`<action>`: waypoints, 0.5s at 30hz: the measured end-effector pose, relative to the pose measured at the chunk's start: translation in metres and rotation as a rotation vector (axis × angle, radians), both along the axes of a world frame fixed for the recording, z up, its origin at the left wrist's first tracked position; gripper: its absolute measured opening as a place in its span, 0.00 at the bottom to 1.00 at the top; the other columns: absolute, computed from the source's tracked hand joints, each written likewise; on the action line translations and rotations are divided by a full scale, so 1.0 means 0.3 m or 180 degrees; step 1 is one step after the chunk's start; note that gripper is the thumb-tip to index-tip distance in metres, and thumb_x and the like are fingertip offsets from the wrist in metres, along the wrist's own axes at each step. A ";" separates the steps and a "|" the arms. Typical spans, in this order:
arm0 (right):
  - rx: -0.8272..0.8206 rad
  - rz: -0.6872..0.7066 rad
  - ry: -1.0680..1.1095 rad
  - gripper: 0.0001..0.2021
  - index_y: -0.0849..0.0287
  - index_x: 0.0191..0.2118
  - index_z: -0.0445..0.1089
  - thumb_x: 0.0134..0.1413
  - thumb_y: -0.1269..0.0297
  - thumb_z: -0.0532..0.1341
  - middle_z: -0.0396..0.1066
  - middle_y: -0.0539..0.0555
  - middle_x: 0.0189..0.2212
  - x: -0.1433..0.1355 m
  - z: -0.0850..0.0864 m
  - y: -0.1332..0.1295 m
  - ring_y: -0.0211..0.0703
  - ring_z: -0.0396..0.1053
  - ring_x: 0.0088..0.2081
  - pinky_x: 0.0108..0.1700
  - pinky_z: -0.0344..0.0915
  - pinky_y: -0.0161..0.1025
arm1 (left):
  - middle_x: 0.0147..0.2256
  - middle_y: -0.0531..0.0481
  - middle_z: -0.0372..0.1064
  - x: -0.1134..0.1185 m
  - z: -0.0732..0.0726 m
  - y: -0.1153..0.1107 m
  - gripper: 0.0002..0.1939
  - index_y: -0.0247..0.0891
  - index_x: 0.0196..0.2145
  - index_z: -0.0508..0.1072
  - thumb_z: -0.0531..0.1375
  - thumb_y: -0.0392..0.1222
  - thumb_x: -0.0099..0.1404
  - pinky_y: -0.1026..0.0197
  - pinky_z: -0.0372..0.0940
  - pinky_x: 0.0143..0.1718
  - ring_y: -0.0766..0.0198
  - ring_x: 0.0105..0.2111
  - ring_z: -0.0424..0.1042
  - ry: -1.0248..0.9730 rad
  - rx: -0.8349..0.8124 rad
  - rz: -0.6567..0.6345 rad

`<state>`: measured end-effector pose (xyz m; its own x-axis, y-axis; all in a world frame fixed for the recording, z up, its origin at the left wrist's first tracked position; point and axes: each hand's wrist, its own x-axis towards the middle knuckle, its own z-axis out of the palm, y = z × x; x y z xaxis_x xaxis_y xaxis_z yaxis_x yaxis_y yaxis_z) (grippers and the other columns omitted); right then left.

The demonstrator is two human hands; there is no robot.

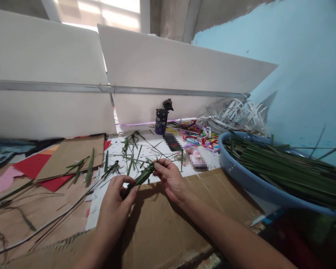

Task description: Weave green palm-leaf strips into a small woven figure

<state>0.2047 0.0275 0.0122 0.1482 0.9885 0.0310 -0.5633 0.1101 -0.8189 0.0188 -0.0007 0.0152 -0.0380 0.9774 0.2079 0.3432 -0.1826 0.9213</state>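
Note:
Between my two hands is a folded green leaf piece point(143, 175), long and narrow, held slanting above the cardboard sheet point(168, 228). My left hand point(119, 198) grips its lower end between thumb and fingers. At the upper end, my right hand point(170, 181) pinches the tip, where a few thin strands stick out. Just beyond lie cut leaf scraps point(133, 160) and small woven leaf pieces point(131, 140) on a white surface. My palms hide part of the held piece.
To the right, a blue basin point(226, 160) holds many long green leaf strips point(280, 164). Behind are a dark bottle point(161, 121) with its lid up, two blurred phones, colourful ribbon scraps point(204, 138) and clear plastic strapping point(238, 114). A white cable point(53, 220) crosses the left side near red paper point(35, 164).

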 end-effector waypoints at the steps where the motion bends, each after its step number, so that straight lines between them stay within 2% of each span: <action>1: 0.0005 -0.0001 -0.0009 0.16 0.54 0.31 0.79 0.38 0.56 0.82 0.76 0.48 0.32 0.000 0.000 0.000 0.39 0.67 0.32 0.39 0.67 0.39 | 0.34 0.50 0.71 -0.001 -0.001 0.001 0.12 0.46 0.38 0.75 0.66 0.55 0.64 0.58 0.62 0.25 0.57 0.29 0.69 0.0047 -0.0035 -0.0075; 3: 0.0014 -0.0003 -0.0010 0.16 0.54 0.31 0.79 0.38 0.56 0.82 0.76 0.48 0.32 0.000 0.000 0.000 0.39 0.67 0.32 0.39 0.67 0.40 | 0.35 0.50 0.71 -0.002 -0.003 0.004 0.12 0.46 0.40 0.74 0.64 0.55 0.67 0.58 0.61 0.25 0.58 0.29 0.69 0.0138 -0.0108 -0.0193; 15: -0.0030 0.0020 0.0080 0.17 0.54 0.30 0.81 0.34 0.56 0.84 0.76 0.48 0.32 0.001 0.005 -0.001 0.37 0.67 0.32 0.39 0.66 0.38 | 0.40 0.48 0.72 -0.008 -0.004 -0.001 0.12 0.46 0.41 0.73 0.63 0.55 0.68 0.57 0.62 0.27 0.55 0.34 0.72 0.0196 -0.0041 -0.0205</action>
